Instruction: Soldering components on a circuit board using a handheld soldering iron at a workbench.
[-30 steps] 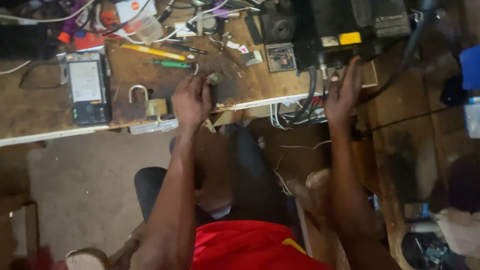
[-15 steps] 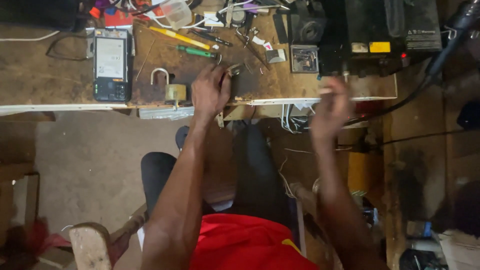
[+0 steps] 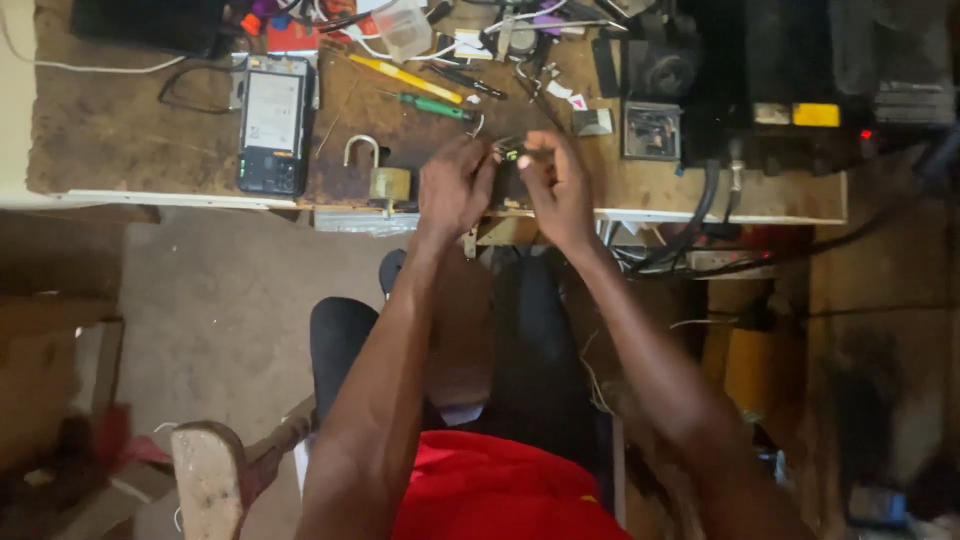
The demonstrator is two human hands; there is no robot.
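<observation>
Dark, a small part [image 3: 512, 155] is pinched between left hand [image 3: 455, 188] and right hand [image 3: 555, 185], each grip clenched; brass padlock [image 3: 378, 178] lies left on the worktop [image 3: 150, 150]; steady fingertip control is needed.

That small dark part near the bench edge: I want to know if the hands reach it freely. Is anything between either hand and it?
Nothing visible is. The left hand and right hand meet over the workbench, fingertips pinching the small dark part between them. The brass padlock lies to their left and the green screwdriver beyond, both clear.
</observation>
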